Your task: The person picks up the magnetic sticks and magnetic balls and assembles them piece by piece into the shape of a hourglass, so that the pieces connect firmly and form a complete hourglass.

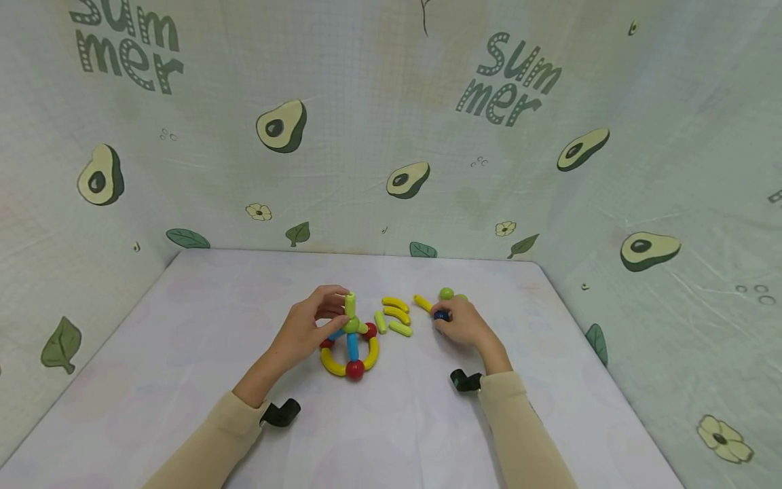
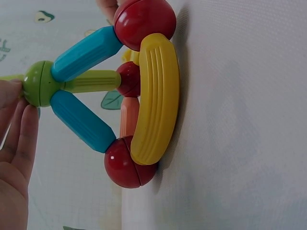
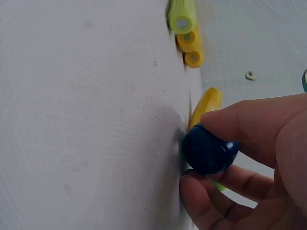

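I see a pale cloth wall (image 1: 36, 272) on the left, printed with a leaf (image 1: 62, 344) and an avocado (image 1: 100, 175). The back wall (image 1: 360, 102) carries more avocados, flowers and "summer" lettering twice over, and meets the far edge of the surface (image 1: 397, 421). That surface is whitish with faint pink blotches and runs out toward me between the walls.

On its left half I have the left hand (image 1: 302, 333), a beige sleeve (image 1: 201, 441) behind it and a black mount (image 1: 282, 413) at the wrist. Its fingers are clamped on the top green ball (image 1: 351, 324) of the frame (image 1: 352, 348), which stands mid-surface, slightly left: red balls and yellow curves low down, blue sticks slanting up, one green stick (image 1: 350, 303) upright on top.

Just right of the frame lie two loose green sticks (image 1: 400, 329) and two yellow curves (image 1: 396, 305). Further right is a yellow stick (image 1: 422, 303), then the blue ball (image 3: 209, 149), pinched between the fingers of the right hand (image 1: 463, 324), low over the surface; I cannot tell whether ball and stick join. Two loose green balls (image 1: 447, 293) sit just beyond that hand. The right wall (image 1: 702, 326) closes my view with an avocado and a flower (image 1: 724, 439).
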A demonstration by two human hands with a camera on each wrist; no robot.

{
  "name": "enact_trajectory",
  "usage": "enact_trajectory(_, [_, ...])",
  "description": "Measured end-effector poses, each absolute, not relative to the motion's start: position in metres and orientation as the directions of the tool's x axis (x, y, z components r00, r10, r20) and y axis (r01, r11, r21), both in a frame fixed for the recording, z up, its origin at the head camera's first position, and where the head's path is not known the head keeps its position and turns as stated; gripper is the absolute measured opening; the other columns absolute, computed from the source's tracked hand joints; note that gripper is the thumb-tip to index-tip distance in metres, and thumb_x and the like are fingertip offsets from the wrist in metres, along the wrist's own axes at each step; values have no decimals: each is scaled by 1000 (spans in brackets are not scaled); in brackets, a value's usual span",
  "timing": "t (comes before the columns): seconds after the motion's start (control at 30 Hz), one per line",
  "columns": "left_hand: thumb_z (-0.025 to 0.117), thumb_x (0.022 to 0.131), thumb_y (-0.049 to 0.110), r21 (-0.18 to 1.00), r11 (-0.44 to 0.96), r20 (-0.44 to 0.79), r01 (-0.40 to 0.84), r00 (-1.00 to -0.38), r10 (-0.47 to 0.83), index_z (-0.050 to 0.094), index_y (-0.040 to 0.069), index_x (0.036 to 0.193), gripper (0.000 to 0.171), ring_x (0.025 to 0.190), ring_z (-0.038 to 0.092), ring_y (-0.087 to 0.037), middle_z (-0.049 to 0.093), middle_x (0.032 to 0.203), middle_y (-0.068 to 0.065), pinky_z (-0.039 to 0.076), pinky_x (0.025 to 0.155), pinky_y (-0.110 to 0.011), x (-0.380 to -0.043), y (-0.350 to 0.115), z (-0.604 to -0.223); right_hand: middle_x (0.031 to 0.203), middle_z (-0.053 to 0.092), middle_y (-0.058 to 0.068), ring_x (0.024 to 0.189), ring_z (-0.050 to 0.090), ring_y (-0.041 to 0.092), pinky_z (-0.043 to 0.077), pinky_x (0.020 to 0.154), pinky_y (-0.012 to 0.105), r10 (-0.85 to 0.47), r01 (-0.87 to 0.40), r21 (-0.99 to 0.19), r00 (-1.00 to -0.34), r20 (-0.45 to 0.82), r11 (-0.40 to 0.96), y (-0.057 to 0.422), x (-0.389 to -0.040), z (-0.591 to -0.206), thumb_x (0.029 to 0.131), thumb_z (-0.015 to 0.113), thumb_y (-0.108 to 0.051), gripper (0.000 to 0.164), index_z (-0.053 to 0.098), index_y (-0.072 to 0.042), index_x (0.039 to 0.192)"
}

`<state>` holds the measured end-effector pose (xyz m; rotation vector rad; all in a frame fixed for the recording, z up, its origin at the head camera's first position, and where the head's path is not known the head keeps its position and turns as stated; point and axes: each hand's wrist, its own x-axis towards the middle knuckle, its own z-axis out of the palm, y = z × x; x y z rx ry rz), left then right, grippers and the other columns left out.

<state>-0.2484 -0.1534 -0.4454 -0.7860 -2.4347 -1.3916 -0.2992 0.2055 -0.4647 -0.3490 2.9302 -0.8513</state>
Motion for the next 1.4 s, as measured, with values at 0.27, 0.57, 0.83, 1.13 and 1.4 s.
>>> enact_trajectory(0.27, [79, 96, 5, 722, 396, 458, 568, -820, 343, 54, 22, 142, 55, 104, 74, -17, 73, 121, -4, 62, 93, -37, -250, -154, -446, 113, 62, 12, 98, 55, 26, 51, 85, 42, -197, -152, -564, -980, -19, 812, 204, -296, -463, 96, 71, -13, 25, 79, -12, 120])
enact_trajectory(0.57, [78, 96, 5, 725, 390, 456, 568, -820, 346, 53, 21, 142, 55, 104, 75, -18, 73, 122, -5, 62, 93, -42, -249, -154, -446, 118, 71, 9, 96, 61, 23, 55, 85, 41, -210, -152, -585, -977, -31, 797, 204, -296, -462, 94, 72, -16, 27, 79, -13, 120])
enact_trajectory(0.83, [78, 96, 5, 725, 397, 454, 563, -824, 340, 54, 21, 141, 54, 104, 75, -18, 73, 120, -5, 62, 92, -44, -249, -153, -446, 115, 71, 4, 92, 58, 21, 52, 80, 37, -243, -184, -563, -970, -31, 806, 204, -295, -461, 95, 72, -18, 23, 79, -15, 117])
enact_trajectory(1.13, [78, 96, 6, 725, 401, 451, 560, -826, 337, 54, 21, 141, 53, 104, 75, -18, 73, 121, -5, 62, 92, -45, -248, -153, -445, 117, 72, 6, 83, 59, 19, 51, 70, 34, -309, -300, -611, -946, 95, 733, 196, -289, -441, 98, 72, -19, 33, 74, -10, 130])
enact_trajectory(1.4, [78, 96, 5, 724, 391, 459, 568, -820, 341, 55, 20, 141, 53, 102, 75, -17, 72, 120, -4, 62, 92, -44, -248, -153, -445, 124, 74, 4, 97, 68, 19, 60, 89, 39, -317, -374, -632, -926, 206, 679, 176, -276, -417, 99, 76, -21, 33, 71, -15, 131])
